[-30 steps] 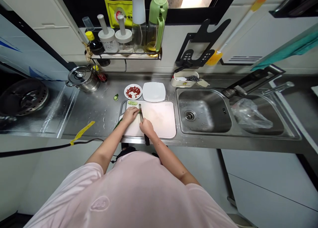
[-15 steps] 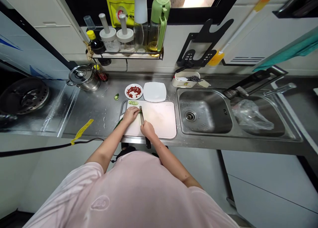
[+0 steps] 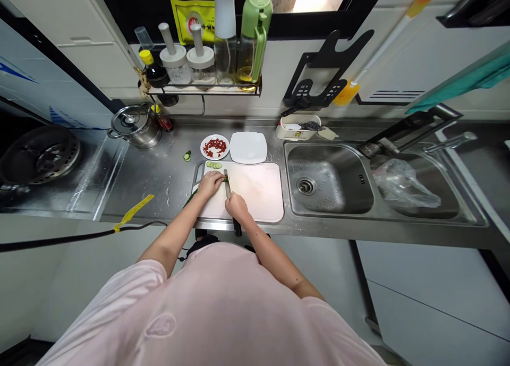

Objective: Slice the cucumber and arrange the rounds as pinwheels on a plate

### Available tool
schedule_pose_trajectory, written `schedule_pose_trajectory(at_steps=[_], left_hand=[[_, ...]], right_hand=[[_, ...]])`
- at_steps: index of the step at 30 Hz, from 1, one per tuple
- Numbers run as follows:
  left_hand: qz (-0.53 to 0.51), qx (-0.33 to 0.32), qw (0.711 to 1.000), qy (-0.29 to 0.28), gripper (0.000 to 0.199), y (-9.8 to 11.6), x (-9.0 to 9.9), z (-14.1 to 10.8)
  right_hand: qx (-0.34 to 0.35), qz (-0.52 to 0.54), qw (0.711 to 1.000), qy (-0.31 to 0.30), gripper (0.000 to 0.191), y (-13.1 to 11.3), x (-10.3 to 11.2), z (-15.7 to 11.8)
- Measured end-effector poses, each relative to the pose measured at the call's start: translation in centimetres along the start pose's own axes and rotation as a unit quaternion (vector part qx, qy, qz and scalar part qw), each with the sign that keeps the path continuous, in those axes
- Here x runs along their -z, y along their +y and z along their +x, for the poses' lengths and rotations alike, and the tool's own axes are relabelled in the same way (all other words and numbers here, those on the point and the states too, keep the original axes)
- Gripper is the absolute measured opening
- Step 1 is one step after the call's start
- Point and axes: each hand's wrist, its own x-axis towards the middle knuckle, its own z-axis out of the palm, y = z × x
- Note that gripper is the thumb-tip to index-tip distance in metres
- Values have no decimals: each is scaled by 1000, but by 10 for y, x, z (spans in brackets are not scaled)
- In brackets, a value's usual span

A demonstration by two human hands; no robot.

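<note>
The left hand (image 3: 210, 183) and right hand (image 3: 236, 206) are close together on the white cutting board (image 3: 255, 193), and the kitchen knife (image 3: 228, 185) stands between them. The right side of the board has room for a hand to pass. Just past the board, a small plate of red bits (image 3: 214, 146) and a white square plate (image 3: 248, 147) block the way forward. To the left, a hand could move over the steel table (image 3: 147, 180), past a cucumber slice (image 3: 187, 155), to the steel pot (image 3: 135, 127). To the right, the board's edge is just beside the steel sink (image 3: 329, 180).
</note>
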Motion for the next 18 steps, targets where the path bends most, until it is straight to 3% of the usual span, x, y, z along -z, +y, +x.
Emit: schedule_pose_trajectory(at_steps=[18], left_hand=[[1, 1, 1000, 0, 22, 3, 2, 0]], right_hand=[[1, -1, 1000, 19, 26, -1, -8, 10]])
